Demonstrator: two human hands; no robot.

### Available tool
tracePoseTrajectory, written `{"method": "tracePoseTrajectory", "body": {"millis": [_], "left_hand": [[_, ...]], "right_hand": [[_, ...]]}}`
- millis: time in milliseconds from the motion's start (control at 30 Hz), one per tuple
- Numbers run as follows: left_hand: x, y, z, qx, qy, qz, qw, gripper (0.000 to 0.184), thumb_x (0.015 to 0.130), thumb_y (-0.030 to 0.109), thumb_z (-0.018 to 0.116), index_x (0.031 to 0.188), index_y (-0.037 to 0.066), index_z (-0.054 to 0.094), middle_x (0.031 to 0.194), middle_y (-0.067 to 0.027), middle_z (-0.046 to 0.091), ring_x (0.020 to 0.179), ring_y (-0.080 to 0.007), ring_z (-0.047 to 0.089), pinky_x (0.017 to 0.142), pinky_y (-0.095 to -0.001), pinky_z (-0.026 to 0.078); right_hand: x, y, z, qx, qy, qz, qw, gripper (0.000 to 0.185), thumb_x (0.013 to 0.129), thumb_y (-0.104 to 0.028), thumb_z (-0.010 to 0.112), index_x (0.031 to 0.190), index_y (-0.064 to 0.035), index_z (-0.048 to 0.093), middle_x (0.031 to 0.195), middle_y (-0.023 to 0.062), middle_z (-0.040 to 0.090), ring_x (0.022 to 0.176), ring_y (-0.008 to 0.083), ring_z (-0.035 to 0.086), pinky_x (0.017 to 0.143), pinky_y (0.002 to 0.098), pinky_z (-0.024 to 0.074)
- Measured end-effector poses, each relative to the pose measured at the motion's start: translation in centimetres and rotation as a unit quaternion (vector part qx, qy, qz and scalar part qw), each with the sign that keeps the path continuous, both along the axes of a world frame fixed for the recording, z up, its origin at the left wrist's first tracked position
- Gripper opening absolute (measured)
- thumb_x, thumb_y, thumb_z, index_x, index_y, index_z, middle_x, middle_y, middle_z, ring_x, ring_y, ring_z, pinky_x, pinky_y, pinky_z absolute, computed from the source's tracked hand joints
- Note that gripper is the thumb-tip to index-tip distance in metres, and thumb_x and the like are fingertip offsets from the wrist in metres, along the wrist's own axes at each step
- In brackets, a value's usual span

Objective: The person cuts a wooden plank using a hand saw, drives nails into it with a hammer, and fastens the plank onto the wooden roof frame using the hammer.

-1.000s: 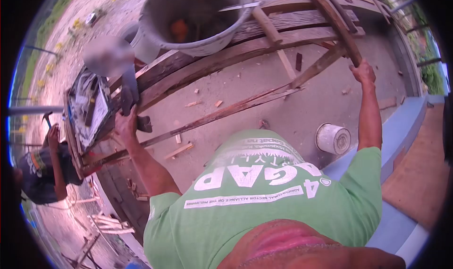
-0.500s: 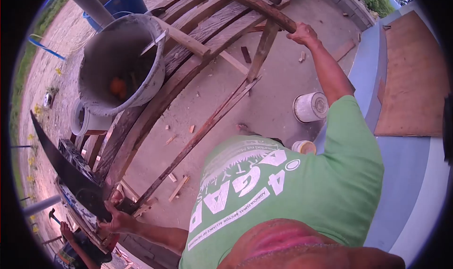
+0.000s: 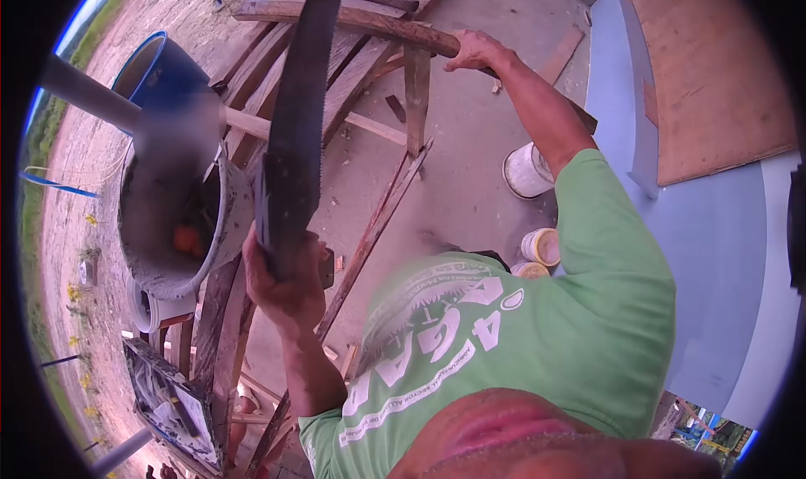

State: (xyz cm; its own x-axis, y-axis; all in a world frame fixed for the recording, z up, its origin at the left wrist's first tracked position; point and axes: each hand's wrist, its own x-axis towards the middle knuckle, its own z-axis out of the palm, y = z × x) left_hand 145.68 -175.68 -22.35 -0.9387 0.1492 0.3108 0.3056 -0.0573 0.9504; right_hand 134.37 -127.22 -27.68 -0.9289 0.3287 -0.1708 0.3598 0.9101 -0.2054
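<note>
My left hand (image 3: 285, 290) is closed around the handle of a handsaw (image 3: 298, 118). The dark blade stands up toward the top of the view, its toothed edge facing right. It passes in front of a long rough wooden beam (image 3: 361, 19); whether they touch I cannot tell. My right hand (image 3: 477, 49) grips that beam near its right part, and the beam runs on behind my forearm. Below the beam lie several weathered planks (image 3: 340, 84) forming a bench-like frame, with an upright wooden leg (image 3: 416, 101).
A mortar-crusted bucket (image 3: 227, 219) with something orange inside stands left of the saw, a blue barrel (image 3: 151, 68) beyond it. White pails (image 3: 527, 170) stand on the concrete floor at right. A plywood sheet (image 3: 714, 76) leans on the wall. Tools lie in a tray (image 3: 172, 403).
My left hand has swung the handsaw up and right, from pointing left to standing over the beam. My right hand still holds the beam. The person with a hammer at lower left is mostly out of view.
</note>
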Motion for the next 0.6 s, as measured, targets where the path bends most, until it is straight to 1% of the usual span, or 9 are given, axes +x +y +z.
{"method": "tracePoseTrajectory", "body": {"millis": [33,67,167,267,367,400,467,567,600], "left_hand": [[-1.3,1.4,-1.4,-0.100,-0.027,-0.009,0.995,0.049,0.086,0.000,0.069,0.131,-0.001,0.050,0.081,-0.0080,0.069,0.066,-0.0142,0.066,0.063,-0.0278,0.053],[-2.5,2.8,-2.9,-0.168,-0.022,-0.025,0.985,0.046,0.086,0.001,0.070,0.129,0.000,0.053,0.081,-0.0068,0.068,0.065,-0.0119,0.065,0.060,-0.0273,0.051],[-4.3,6.1,-5.9,-0.183,-0.013,-0.064,0.981,0.042,0.087,0.002,0.069,0.127,0.004,0.058,0.077,-0.0051,0.061,0.062,-0.0083,0.055,0.058,-0.0261,0.047],[-4.8,7.0,-8.0,-0.193,-0.014,-0.080,0.978,0.041,0.086,0.003,0.069,0.126,0.004,0.059,0.075,-0.0039,0.059,0.063,-0.0083,0.053,0.058,-0.0257,0.046],[-5.5,7.3,-9.2,-0.194,0.034,-0.099,0.975,0.040,0.086,0.005,0.069,0.124,0.003,0.059,0.074,-0.0054,0.060,0.062,-0.0102,0.054,0.058,-0.0263,0.047],[-5.8,7.5,-9.2,-0.214,0.030,-0.107,0.970,0.041,0.086,0.003,0.068,0.126,0.001,0.059,0.077,-0.0052,0.062,0.065,-0.0099,0.056,0.060,-0.0256,0.047],[-6.4,8.2,-8.7,-0.254,0.024,-0.122,0.959,0.043,0.087,0.001,0.066,0.128,-0.002,0.058,0.084,-0.0048,0.065,0.071,-0.0092,0.059,0.064,-0.0240,0.048],[-7.4,9.5,-9.2,-0.257,0.088,-0.115,0.956,0.043,0.087,0.002,0.067,0.129,-0.002,0.057,0.082,-0.0061,0.065,0.070,-0.0097,0.060,0.064,-0.0251,0.049],[-7.7,9.8,-9.4,-0.254,0.081,-0.120,0.956,0.043,0.088,0.002,0.067,0.129,-0.002,0.057,0.082,-0.0062,0.065,0.070,-0.0099,0.061,0.063,-0.0255,0.050]], "right_hand": [[0.2,0.1,-0.1,0.004,0.000,0.004,1.000,0.073,0.063,-0.046,0.081,0.123,-0.0091,0.062,0.120,0.0165,0.068,0.112,0.0322,0.064,0.097,0.0419,0.0509],[0.4,0.2,-0.2,0.008,-0.001,0.008,1.000,0.072,0.064,-0.046,0.081,0.123,-0.0092,0.062,0.120,0.0165,0.067,0.113,0.0322,0.064,0.097,0.0420,0.0506],[0.5,0.9,-0.8,0.028,-0.014,-0.006,0.999,0.074,0.064,-0.046,0.082,0.125,-0.0103,0.061,0.121,0.0165,0.067,0.114,0.0324,0.063,0.099,0.0417,0.0497],[1.7,0.9,-0.4,0.011,0.003,-0.009,1.000,0.076,0.065,-0.047,0.081,0.128,-0.0104,0.060,0.122,0.0170,0.067,0.115,0.0329,0.063,0.100,0.0410,0.0490],[1.9,0.8,0.1,-0.020,0.026,-0.010,0.999,0.078,0.066,-0.047,0.081,0.131,-0.0085,0.059,0.123,0.0185,0.066,0.115,0.0334,0.063,0.101,0.0409,0.0483],[1.8,0.7,0.2,-0.029,0.033,-0.013,0.999,0.079,0.067,-0.047,0.080,0.132,-0.0076,0.059,0.123,0.0192,0.066,0.115,0.0336,0.063,0.102,0.0410,0.0480],[1.4,0.0,0.4,-0.013,0.022,-0.016,1.000,0.074,0.069,-0.045,0.079,0.129,-0.0056,0.059,0.120,0.0203,0.067,0.114,0.0344,0.063,0.101,0.0412,0.0489],[0.6,-0.4,-0.2,0.043,0.005,-0.027,0.999,0.064,0.073,-0.039,0.075,0.125,-0.0044,0.060,0.114,0.0217,0.069,0.109,0.0357,0.066,0.097,0.0422,0.0517],[0.5,-0.5,-0.4,0.068,0.000,-0.031,0.997,0.060,0.075,-0.037,0.074,0.123,-0.0043,0.060,0.112,0.0221,0.069,0.106,0.0362,0.067,0.095,0.0427,0.0528]]}}
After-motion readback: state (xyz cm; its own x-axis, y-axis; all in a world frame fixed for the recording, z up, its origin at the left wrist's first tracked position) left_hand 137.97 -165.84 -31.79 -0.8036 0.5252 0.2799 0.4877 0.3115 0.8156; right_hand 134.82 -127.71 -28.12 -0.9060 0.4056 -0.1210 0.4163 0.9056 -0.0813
